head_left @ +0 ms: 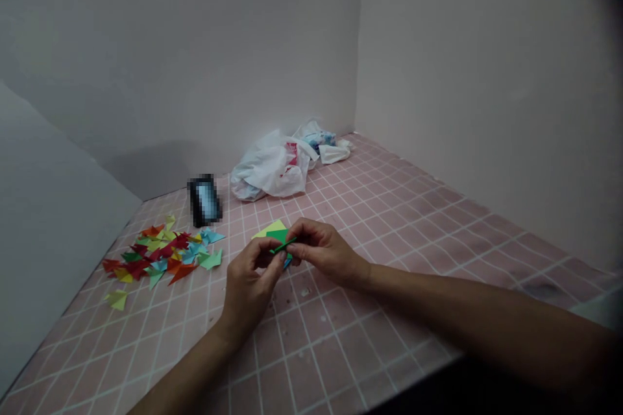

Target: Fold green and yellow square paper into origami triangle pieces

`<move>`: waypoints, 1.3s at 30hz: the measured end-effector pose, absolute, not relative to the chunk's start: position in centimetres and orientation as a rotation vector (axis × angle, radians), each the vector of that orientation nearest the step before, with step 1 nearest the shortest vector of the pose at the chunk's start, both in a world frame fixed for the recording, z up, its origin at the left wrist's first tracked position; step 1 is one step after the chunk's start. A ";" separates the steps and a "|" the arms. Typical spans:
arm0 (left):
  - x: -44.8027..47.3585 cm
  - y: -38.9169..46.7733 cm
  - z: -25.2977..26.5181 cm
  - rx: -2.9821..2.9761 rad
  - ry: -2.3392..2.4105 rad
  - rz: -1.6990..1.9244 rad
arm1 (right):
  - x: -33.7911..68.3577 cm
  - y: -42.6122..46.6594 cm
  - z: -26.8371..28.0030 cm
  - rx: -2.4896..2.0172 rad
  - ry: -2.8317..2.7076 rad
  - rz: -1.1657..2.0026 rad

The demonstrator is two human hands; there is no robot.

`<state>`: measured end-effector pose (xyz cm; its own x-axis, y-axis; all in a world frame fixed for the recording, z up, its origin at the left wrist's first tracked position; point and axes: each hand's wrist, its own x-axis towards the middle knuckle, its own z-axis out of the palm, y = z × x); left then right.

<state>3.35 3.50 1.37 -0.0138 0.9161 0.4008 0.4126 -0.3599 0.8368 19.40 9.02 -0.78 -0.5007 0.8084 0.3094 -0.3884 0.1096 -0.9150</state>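
Both my hands pinch a narrow folded piece of green origami paper point(282, 246) just above the table. My left hand point(253, 279) grips its left end between thumb and fingers. On the opposite end, the thumb and forefinger of my right hand point(326, 253) are closed. Behind and below the held piece lie flat sheets of paper, with a green sheet point(276, 235) over a yellow sheet point(268, 228). A bit of blue paper point(287, 262) peeks out beneath my fingers, mostly hidden.
A heap of colourful folded paper pieces point(160, 249) lies at the left. Behind it a pixelated phone-like device point(205, 200) stands propped up. White plastic bags point(272, 165) sit near the wall on the pink checked tabletop point(389, 207). Walls enclose the back and right.
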 end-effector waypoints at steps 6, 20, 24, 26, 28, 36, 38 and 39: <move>3.1 3.4 1.2 1.807 1.394 1.404 | 19.7 8.8 -0.3 -0.524 -1.542 1.404; 3.2 3.6 1.3 1.396 1.283 1.348 | 19.9 8.8 -0.2 -0.512 -1.415 1.741; 2.8 3.6 1.1 1.398 1.291 1.342 | 19.9 8.9 -0.4 -0.495 -1.393 1.776; 2.7 3.6 0.9 1.390 1.272 1.340 | 19.9 9.0 -0.5 -0.501 -1.397 1.762; 2.6 3.6 0.7 1.377 1.248 1.333 | 19.9 9.1 -0.6 -0.517 -1.403 1.745; 2.4 3.9 0.1 1.328 1.215 1.370 | 19.9 9.4 -0.6 -0.614 -1.397 1.691; 2.4 3.9 0.1 1.323 1.225 1.393 | 20.0 9.4 -0.6 -0.628 -1.397 1.688; 2.4 3.9 0.2 1.325 1.231 1.411 | 20.0 9.4 -0.6 -0.632 -1.400 1.689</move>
